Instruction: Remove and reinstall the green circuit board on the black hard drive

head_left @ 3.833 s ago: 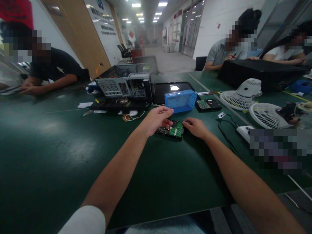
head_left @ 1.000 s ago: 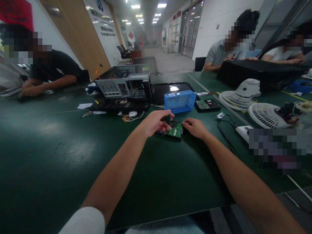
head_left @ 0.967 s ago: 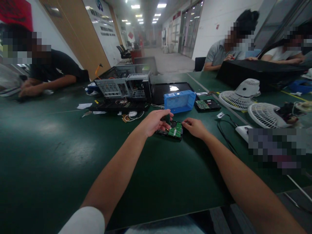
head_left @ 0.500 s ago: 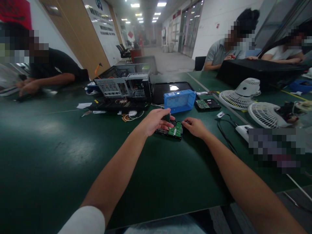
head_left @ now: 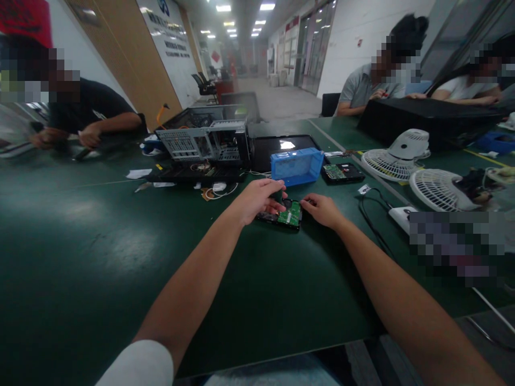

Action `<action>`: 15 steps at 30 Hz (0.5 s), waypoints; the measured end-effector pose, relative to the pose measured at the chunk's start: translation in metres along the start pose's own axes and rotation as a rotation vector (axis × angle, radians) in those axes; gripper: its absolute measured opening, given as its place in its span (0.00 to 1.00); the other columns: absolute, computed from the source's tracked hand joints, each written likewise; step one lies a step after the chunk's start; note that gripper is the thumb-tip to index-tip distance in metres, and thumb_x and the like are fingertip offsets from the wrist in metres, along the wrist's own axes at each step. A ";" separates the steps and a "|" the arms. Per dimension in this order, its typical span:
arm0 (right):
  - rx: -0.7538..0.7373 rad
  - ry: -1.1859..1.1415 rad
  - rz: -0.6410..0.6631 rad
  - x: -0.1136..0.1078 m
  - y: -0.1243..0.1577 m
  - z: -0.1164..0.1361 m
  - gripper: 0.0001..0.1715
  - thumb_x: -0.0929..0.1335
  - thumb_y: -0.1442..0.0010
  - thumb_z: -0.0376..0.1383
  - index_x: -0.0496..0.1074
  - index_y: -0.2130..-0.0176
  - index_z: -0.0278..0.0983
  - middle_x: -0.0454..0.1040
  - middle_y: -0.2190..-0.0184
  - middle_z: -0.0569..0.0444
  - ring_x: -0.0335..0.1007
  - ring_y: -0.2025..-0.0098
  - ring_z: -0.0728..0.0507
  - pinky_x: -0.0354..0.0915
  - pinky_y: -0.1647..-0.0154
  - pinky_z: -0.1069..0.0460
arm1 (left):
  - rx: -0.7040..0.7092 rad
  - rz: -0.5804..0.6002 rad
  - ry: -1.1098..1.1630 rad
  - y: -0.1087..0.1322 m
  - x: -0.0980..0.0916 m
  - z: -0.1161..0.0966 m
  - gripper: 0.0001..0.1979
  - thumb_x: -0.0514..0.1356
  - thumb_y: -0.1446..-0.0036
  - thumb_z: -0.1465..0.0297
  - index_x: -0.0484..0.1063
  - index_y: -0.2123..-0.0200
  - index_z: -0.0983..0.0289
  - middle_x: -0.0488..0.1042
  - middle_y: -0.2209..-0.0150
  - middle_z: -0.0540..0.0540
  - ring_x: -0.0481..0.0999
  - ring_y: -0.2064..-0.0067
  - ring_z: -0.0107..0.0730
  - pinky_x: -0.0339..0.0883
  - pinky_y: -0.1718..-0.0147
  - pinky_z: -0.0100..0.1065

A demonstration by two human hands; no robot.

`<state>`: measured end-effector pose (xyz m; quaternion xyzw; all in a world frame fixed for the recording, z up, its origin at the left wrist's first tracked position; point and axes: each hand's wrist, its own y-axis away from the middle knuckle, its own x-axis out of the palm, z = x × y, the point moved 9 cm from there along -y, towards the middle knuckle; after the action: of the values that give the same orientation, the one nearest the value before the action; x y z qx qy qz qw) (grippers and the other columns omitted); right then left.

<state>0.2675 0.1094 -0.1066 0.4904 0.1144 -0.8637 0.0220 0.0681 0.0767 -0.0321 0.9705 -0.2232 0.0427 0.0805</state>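
Green worktop (head_left: 132, 300) running wide beneath my arms, and over on its far side, left of centre, stands the opened-up computer case (head_left: 201, 142)! Two white fans (head_left: 402, 155) lie off to the right, and the blue bin (head_left: 295, 166) sits just beyond my hands. My left hand (head_left: 257, 201) arches over the drive's left part, fingers (head_left: 274, 206) bent; whether they grip anything, I can't tell. My right hand (head_left: 324, 208) is at the opposite edge, fingers bunched against it; firm pinch or mere touch, I can't say. And between them, flat on the worktop, green side up: the hard drive (head_left: 289, 215)!
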 end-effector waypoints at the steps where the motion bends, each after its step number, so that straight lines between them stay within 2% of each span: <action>1: 0.003 0.000 0.001 0.000 0.000 0.000 0.16 0.66 0.33 0.45 0.79 0.60 0.39 0.80 0.67 0.52 0.72 0.66 0.44 0.60 0.66 0.52 | -0.002 -0.004 0.009 0.000 -0.001 0.000 0.13 0.62 0.36 0.61 0.71 0.56 0.65 0.78 0.57 0.62 0.80 0.71 0.32 0.68 0.77 0.28; 8: 0.013 -0.003 0.004 -0.002 0.000 0.001 0.16 0.66 0.33 0.45 0.79 0.60 0.40 0.80 0.67 0.52 0.72 0.66 0.44 0.60 0.65 0.52 | 0.015 -0.037 0.061 -0.002 -0.003 0.001 0.13 0.61 0.36 0.61 0.68 0.56 0.65 0.79 0.55 0.63 0.83 0.66 0.38 0.74 0.70 0.33; 15: 0.013 0.016 0.013 -0.001 0.000 0.002 0.16 0.65 0.33 0.45 0.79 0.60 0.39 0.80 0.67 0.52 0.72 0.66 0.44 0.59 0.67 0.52 | 0.053 -0.049 -0.007 0.000 -0.002 -0.005 0.11 0.61 0.36 0.64 0.75 0.60 0.66 0.76 0.59 0.59 0.77 0.72 0.26 0.69 0.75 0.28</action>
<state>0.2663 0.1089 -0.1050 0.4980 0.1061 -0.8604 0.0235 0.0655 0.0783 -0.0276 0.9776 -0.1987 0.0430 0.0549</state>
